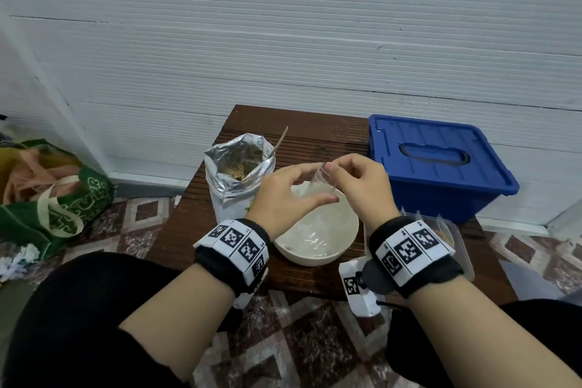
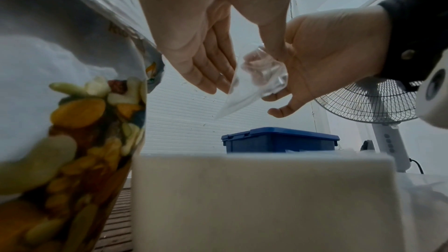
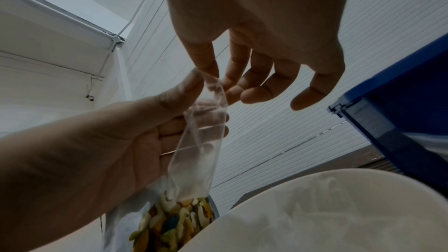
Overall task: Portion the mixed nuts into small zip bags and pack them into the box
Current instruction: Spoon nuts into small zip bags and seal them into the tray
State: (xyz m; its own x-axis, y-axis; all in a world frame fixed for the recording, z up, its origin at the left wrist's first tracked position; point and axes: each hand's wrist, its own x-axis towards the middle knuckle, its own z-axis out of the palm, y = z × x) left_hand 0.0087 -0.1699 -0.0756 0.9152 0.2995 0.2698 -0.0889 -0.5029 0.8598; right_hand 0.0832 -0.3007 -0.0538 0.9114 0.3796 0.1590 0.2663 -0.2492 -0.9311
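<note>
Head view: both hands meet above the white bowl [image 1: 316, 257] on the worktop [image 1: 315, 132]. The left hand [image 1: 285, 197] grips an empty small zip bag [image 1: 321, 184] while the right hand [image 1: 362, 186] pinches its top edge, apparently working the mouth open. The foil pouch of mixed nuts [image 1: 237, 167] stands open alongside. The blue box [image 1: 441, 167] is lidded, so filling and packing look to be ahead.

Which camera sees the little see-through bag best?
The right wrist view: the zip bag hangs close, full length, empty. The head view shows it small above the bowl; the left wrist view shows a crumpled bit.
</note>
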